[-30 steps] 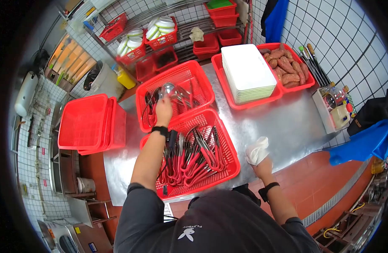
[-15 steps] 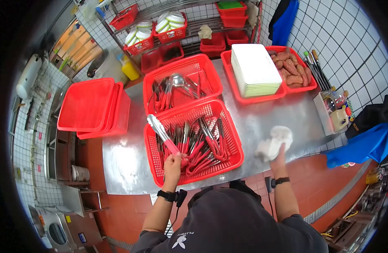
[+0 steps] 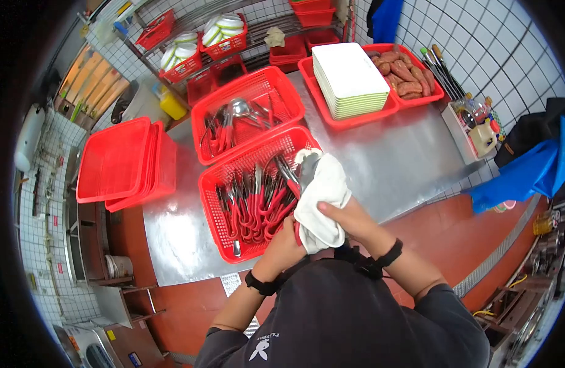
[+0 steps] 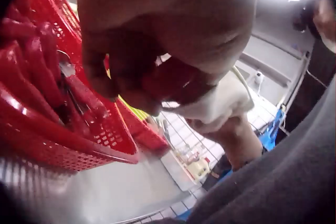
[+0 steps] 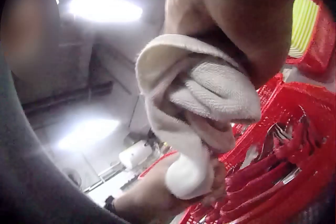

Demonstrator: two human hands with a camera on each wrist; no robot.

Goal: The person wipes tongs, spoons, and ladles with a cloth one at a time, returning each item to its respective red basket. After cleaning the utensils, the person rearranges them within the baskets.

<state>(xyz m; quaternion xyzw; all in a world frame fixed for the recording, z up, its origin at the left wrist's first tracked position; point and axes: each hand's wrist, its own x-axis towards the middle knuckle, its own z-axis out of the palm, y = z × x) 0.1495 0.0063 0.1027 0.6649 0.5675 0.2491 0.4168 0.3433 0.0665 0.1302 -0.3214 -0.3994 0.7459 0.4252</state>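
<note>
My left hand (image 3: 285,248) grips the red handle of a pair of tongs near the front basket's right edge; in the left wrist view that hand (image 4: 168,29) is curled round the red handle (image 4: 176,79). With my right hand (image 3: 347,219) I hold a white cloth (image 3: 324,202) wrapped about the tongs, whose metal end (image 3: 308,167) shows at the cloth's top. The cloth (image 5: 210,90) hangs in folds under my right hand (image 5: 231,19) in the right wrist view. Many red-handled tongs (image 3: 253,202) lie in the front red basket (image 3: 216,236).
Behind stands another red basket (image 3: 203,147) with a ladle (image 3: 239,108) and tongs. White trays (image 3: 350,70) and a bin of sweet potatoes (image 3: 408,76) are at the back right. Stacked empty baskets (image 3: 114,159) stand left, a bottle caddy (image 3: 460,132) right, on the metal table (image 3: 405,165).
My left hand has brought the tongs rightward from over the front basket. My right hand has moved left with the cloth, which now lies round the tongs.
</note>
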